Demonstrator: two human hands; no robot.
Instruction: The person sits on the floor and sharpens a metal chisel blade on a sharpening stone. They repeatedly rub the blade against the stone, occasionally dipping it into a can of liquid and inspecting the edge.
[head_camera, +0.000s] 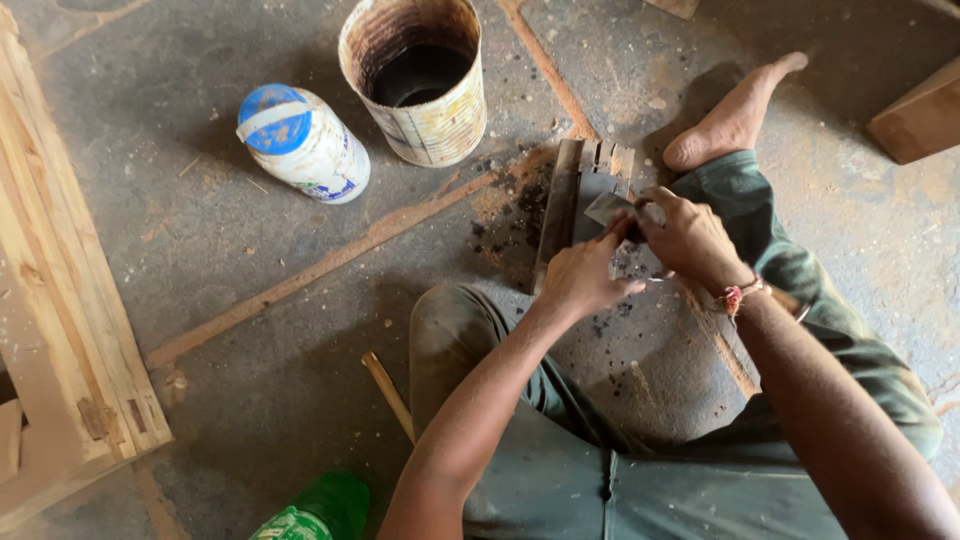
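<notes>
Item: flat grey metal blade (607, 207), pinched between left hand (583, 277) and right hand (690, 240), lying on grooved wooden block (583, 190) just beyond both. Best handling, judged: blade kept flat, fingertips clear of the edge. Beyond-left: rusty tin can (420, 75), white plastic jar (302, 142).

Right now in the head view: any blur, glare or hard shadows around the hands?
Head view: light is soft and even, no glare; the left hand and right hand are sharp enough, holding a flat grey blade on the dark sharpening block. Faint shadows lie beside the rusty tin can and the white plastic jar. The green bottle at the bottom edge is cropped and soft.
</notes>
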